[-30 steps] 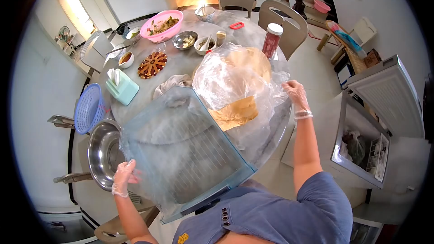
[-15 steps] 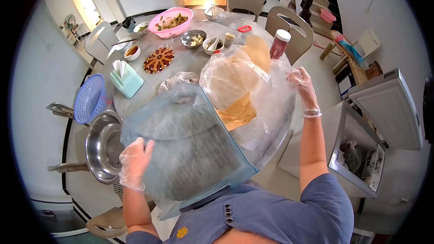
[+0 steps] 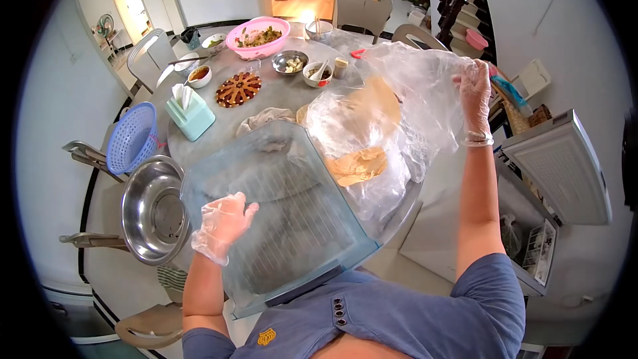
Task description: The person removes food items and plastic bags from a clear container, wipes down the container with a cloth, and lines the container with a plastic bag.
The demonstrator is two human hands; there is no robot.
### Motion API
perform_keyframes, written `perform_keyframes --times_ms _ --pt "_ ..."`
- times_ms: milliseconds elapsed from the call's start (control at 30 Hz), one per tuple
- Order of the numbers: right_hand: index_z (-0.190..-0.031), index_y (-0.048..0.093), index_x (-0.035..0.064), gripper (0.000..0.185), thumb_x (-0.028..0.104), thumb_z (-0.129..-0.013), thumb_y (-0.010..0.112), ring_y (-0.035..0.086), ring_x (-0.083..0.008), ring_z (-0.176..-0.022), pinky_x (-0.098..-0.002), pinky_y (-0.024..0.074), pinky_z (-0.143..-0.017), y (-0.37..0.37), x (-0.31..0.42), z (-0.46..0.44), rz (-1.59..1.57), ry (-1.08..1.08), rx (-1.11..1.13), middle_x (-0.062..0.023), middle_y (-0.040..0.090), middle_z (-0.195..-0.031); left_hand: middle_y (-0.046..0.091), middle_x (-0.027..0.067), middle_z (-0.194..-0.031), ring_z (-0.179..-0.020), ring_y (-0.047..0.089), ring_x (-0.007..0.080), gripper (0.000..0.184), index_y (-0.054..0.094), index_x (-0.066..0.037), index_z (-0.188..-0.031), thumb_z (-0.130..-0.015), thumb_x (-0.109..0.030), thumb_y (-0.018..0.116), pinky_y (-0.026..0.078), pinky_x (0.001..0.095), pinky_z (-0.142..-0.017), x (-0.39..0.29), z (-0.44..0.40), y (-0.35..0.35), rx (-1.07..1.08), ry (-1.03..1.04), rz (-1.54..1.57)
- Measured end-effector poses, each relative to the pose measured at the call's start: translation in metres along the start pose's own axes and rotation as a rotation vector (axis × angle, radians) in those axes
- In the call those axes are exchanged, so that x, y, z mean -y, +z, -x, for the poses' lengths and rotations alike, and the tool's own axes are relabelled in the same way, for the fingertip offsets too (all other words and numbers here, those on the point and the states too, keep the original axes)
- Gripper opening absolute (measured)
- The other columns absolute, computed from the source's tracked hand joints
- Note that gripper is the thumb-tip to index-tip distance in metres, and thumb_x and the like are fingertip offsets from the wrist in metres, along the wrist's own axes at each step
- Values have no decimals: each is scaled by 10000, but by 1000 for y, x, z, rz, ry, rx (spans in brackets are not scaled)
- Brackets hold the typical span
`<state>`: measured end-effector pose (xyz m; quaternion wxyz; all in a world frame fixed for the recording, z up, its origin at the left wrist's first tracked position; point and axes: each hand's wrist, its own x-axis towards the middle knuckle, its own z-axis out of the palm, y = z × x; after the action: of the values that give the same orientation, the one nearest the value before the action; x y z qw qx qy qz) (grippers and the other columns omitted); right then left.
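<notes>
A clear plastic sheet stretches up from the table to my right hand, whose gloved fingers are closed on its edge. Under and beside the sheet lie brown paper and a round tan piece. My left hand, also in a clear glove, hovers over the left part of a blue translucent drawer, its thumb apart from the fingers and nothing held. The drawer rests at the table's near edge, against my shirt.
Left of the drawer are a steel basin and a blue basket. A tissue box, a nut platter and a pink bowl stand farther back. An open freezer is at the right.
My right hand has moved up and right, lifting the plastic sheet and spreading it over where the red-filled jar showed. My left hand has shifted right, from the drawer's left edge to over it.
</notes>
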<state>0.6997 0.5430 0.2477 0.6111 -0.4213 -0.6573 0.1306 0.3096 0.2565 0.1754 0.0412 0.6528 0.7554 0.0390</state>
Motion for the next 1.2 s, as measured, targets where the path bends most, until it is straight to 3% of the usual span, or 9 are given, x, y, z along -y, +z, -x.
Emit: perform_keyframes --times_ms 233,433,500,700,867,967,1033,1133,1200 --pt "-970 506 60 106 126 -890 482 595 -129 -671 -229 477 -574 -15 59 -15 -341 -16 -3 -100 621 -914 588 155 -691 -657 578 328 324 548 -28 -733 -792 -346 553 436 403 -582 1 -1 -10 49 76 172" --pt "-1055 517 29 210 144 -879 504 598 -129 -687 -235 503 -580 3 105 14 -713 222 47 -82 609 -927 602 57 -897 -830 570 150 371 574 -23 -950 -848 -375 519 451 288 -712 -7 -30 -5 386 224 1473" --pt "-1066 525 -11 258 146 -860 529 590 -168 -884 -277 502 -783 17 104 34 -843 260 55 -103 585 -1021 571 83 -1007 -912 549 175 445 535 -24 -1042 -842 -421 526 445 325 -785 -21 -42 13 474 108 1754" --pt "-1176 448 -17 364 194 -880 463 520 -176 -1025 -299 405 -903 65 143 134 -923 516 254 -102 535 -1129 567 113 -1069 -958 561 240 500 446 -53 -1162 -848 -440 492 427 408 -851 -46 -28 39 652 2 2365" --pt "-1151 419 -9 309 68 -854 456 549 -164 -940 -270 469 -800 64 132 199 -1124 744 334 -106 538 -1071 542 35 -805 -699 531 128 266 476 -44 -1089 -827 -32 522 483 352 -774 -11 3 30 48 -208 2325" --pt "-1052 471 -1 198 36 -859 451 559 -150 -849 -276 482 -752 59 149 223 -1000 881 253 -72 555 -962 542 36 -805 -705 532 127 226 500 -48 -1055 -829 -34 514 482 362 -779 9 30 18 -166 -39 2193" --pt "-1060 464 -7 231 37 -834 476 562 -164 -860 -319 482 -785 56 142 236 -1020 946 309 -71 555 -962 555 45 -831 -731 542 137 191 515 -48 -1032 -841 -53 514 478 364 -775 17 39 31 -146 -53 2171" --pt "-1149 420 -23 403 161 -801 505 547 -267 -940 -474 428 -880 62 178 239 -1182 933 596 -120 543 -1007 559 84 -945 -790 544 176 260 489 -45 -1094 -874 -182 509 463 383 -786 16 40 58 172 -463 2135" --pt "-1171 405 -17 425 162 -795 494 536 -278 -960 -484 419 -887 75 187 243 -1375 1032 641 -124 534 -1020 519 115 -1094 -889 539 213 405 445 -41 -1163 -882 -329 484 446 395 -800 7 31 64 705 -641 2131"
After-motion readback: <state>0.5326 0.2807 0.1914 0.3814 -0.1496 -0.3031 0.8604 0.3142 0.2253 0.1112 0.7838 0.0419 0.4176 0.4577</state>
